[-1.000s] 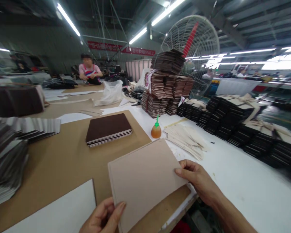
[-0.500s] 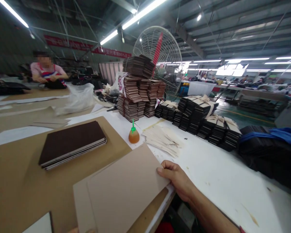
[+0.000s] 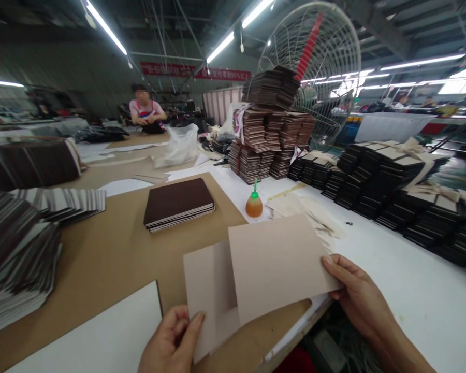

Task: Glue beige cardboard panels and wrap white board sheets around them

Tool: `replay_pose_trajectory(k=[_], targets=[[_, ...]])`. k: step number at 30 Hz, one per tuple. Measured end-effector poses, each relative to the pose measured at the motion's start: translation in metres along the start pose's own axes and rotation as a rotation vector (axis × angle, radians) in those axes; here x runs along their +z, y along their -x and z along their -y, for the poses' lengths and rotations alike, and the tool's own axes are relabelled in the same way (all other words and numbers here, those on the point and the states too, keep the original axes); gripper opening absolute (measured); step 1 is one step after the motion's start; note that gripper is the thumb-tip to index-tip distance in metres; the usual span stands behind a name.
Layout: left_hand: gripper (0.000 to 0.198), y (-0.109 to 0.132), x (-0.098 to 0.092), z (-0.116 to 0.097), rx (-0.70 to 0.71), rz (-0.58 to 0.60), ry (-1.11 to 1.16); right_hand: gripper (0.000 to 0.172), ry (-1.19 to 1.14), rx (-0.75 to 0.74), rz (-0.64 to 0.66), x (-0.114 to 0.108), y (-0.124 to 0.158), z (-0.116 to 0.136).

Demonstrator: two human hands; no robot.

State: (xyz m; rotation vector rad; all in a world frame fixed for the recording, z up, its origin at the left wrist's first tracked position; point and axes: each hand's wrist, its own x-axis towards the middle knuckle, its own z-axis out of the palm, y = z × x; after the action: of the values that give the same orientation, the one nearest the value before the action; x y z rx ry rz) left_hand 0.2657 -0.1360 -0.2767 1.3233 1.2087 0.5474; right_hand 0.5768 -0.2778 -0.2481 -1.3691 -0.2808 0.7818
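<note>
My right hand (image 3: 351, 282) pinches the right edge of a beige cardboard sheet (image 3: 279, 261), thumb on top, and holds it tilted above the table's front edge. A second beige sheet (image 3: 209, 295) lies partly behind the first; my left hand (image 3: 174, 336) grips its lower left edge between thumb and fingers. Left of that hand is a white board (image 3: 104, 331) with a dark edge. Beyond the sheets sit a neat stack of dark brown panels (image 3: 180, 202) and a squat bottle (image 3: 253, 206) of amber liquid with a green nozzle.
Fanned piles of brown-and-white panels (image 3: 19, 259) cover the left side. Tall brown bundles (image 3: 270, 129) and tied black bundles (image 3: 388, 176) line the back and right. Pale strips (image 3: 306, 210) lie behind the sheets. A large fan (image 3: 314, 67) and a seated co-worker (image 3: 147, 111) are farther off.
The two sheets, nearly overlapping before, are now spread apart, the right one shifted to the right. My left hand has come into view. The camera has turned left, showing the fanned piles.
</note>
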Motion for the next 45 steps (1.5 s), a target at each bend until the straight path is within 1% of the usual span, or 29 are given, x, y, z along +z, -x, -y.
replay_pose_trajectory(k=[2, 3, 6, 8, 12, 16, 19, 22, 25, 28, 31, 33, 36, 38, 41, 43, 45], targets=[[0.054, 0.001, 0.002, -0.002, 0.005, 0.033, 0.043, 0.031, -0.025, -0.007, -0.016, 0.000, 0.001, 0.000], [0.057, 0.001, 0.003, -0.002, 0.012, 0.026, 0.056, 0.031, -0.037, -0.009, -0.020, 0.000, 0.002, 0.000], [0.067, 0.003, 0.006, -0.003, 0.050, -0.089, -0.005, 0.029, -0.064, -0.017, -0.033, 0.000, 0.003, 0.002], [0.070, 0.004, 0.009, -0.004, 0.088, -0.154, -0.061, 0.026, -0.079, -0.035, -0.061, -0.001, 0.002, 0.004], [0.071, 0.007, 0.013, -0.005, 0.143, -0.150, -0.126, 0.024, -0.118, -0.087, -0.157, -0.007, 0.000, 0.014], [0.066, 0.008, 0.015, -0.002, 0.200, -0.193, -0.213, 0.034, -0.124, -0.155, -0.227, -0.015, 0.000, 0.025], [0.062, 0.007, 0.015, 0.001, 0.238, -0.208, -0.293, 0.039, -0.096, -0.178, -0.243, -0.018, 0.003, 0.030], [0.058, 0.008, 0.015, 0.003, 0.253, -0.203, -0.326, 0.039, -0.075, -0.170, -0.242, -0.017, 0.006, 0.030], [0.056, 0.009, 0.015, 0.002, 0.256, -0.212, -0.345, 0.045, -0.051, -0.103, -0.221, -0.012, 0.008, 0.025], [0.057, 0.009, 0.015, 0.001, 0.238, -0.195, -0.363, 0.053, 0.031, -0.051, -0.128, 0.000, 0.012, 0.015], [0.055, 0.009, 0.013, 0.002, 0.228, -0.164, -0.356, 0.054, 0.128, -0.031, -0.031, 0.014, 0.018, 0.002], [0.054, 0.009, 0.012, 0.002, 0.234, -0.160, -0.346, 0.055, 0.164, -0.011, 0.007, 0.023, 0.021, -0.005], [0.054, 0.009, 0.009, 0.001, 0.218, -0.146, -0.371, 0.056, 0.187, 0.009, 0.033, 0.032, 0.022, -0.011], [0.053, 0.009, 0.007, 0.000, 0.202, -0.145, -0.389, 0.056, 0.197, 0.015, 0.038, 0.033, 0.020, -0.012], [0.054, 0.009, 0.008, 0.001, 0.220, -0.135, -0.365, 0.054, 0.195, 0.016, 0.026, 0.028, 0.016, -0.011], [0.058, 0.007, 0.011, 0.007, 0.234, -0.138, -0.326, 0.051, 0.176, -0.001, 0.017, 0.022, 0.014, -0.009], [0.061, -0.001, 0.016, 0.019, 0.240, -0.182, -0.247, 0.048, 0.161, -0.035, 0.005, 0.014, 0.014, -0.005]])
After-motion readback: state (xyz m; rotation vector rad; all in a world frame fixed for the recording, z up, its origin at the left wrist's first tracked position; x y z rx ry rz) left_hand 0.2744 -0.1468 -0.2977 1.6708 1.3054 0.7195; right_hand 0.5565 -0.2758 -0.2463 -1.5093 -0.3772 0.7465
